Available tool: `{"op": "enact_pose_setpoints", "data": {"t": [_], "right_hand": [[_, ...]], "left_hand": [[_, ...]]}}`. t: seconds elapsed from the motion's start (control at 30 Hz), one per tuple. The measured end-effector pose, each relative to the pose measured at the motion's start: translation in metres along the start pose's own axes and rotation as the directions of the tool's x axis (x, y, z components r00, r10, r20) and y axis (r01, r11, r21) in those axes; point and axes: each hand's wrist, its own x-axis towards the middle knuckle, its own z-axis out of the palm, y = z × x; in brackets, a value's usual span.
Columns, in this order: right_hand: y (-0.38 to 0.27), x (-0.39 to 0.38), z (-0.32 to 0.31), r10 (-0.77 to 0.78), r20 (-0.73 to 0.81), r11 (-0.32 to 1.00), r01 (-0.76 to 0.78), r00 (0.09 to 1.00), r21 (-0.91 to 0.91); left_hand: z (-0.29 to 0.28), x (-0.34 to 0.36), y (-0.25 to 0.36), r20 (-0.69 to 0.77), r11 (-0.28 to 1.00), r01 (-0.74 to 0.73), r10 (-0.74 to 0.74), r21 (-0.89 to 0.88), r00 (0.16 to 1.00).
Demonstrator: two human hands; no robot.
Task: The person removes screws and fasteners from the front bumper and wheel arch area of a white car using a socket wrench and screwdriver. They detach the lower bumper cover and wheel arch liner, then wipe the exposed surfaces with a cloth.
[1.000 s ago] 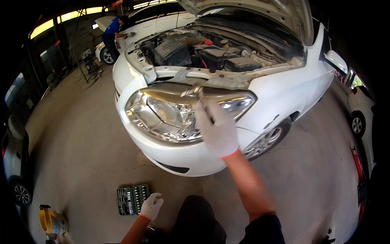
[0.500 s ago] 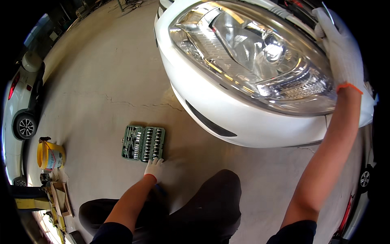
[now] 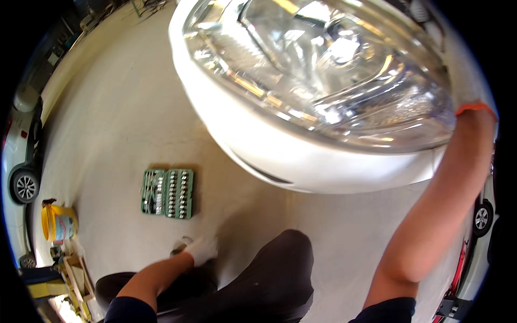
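My left hand [image 3: 202,250], in a white knit glove, is low over the floor beside my left knee. Motion smears its fingers, and I cannot make out whether it holds anything. A green socket set case [image 3: 167,194] lies unfolded beyond it, with rows of metal sockets and bits. My right hand [image 3: 464,75], gloved in white with an orange cuff, reaches past the right side of a car's large clear headlight [image 3: 323,70]. Its fingers are blurred and partly lost at the dark upper edge. The headlight sits in a white bumper [image 3: 258,140].
On the left, a yellow bucket [image 3: 50,223] stands near a wooden crate [image 3: 78,277]. A white car [image 3: 24,134] is parked behind them. Another car's wheel [image 3: 483,218] shows at the right rim. A small dark and grey thing [image 3: 181,245] is by my left hand.
My left hand has drawn back from the socket case toward my knee. My view has shifted, and the headlight appears larger and closer. My right hand stays by the headlight's right side.
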Motion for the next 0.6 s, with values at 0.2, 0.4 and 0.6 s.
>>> {"op": "enact_pose_setpoints", "data": {"t": [0.2, 0.4, 0.6], "right_hand": [[-0.009, -0.001, 0.006, -0.174, -0.128, 0.959, 0.138, 0.976, -0.246], [0.025, -0.001, -0.012, -0.623, 0.032, 0.516, 0.442, 0.781, -0.734], [0.027, 0.007, 0.002, -0.61, -0.096, 0.681, 0.458, 0.787, -0.572]], "left_hand": [[0.022, -0.005, 0.048, 0.135, 0.948, 0.055, -0.013, -0.314, 0.991], [0.014, 0.029, 0.01, 0.057, 0.918, 0.166, -0.156, -0.361, 0.986], [-0.025, 0.074, -0.109, -0.039, 0.774, 0.561, -0.596, -0.292, 0.802]]}}
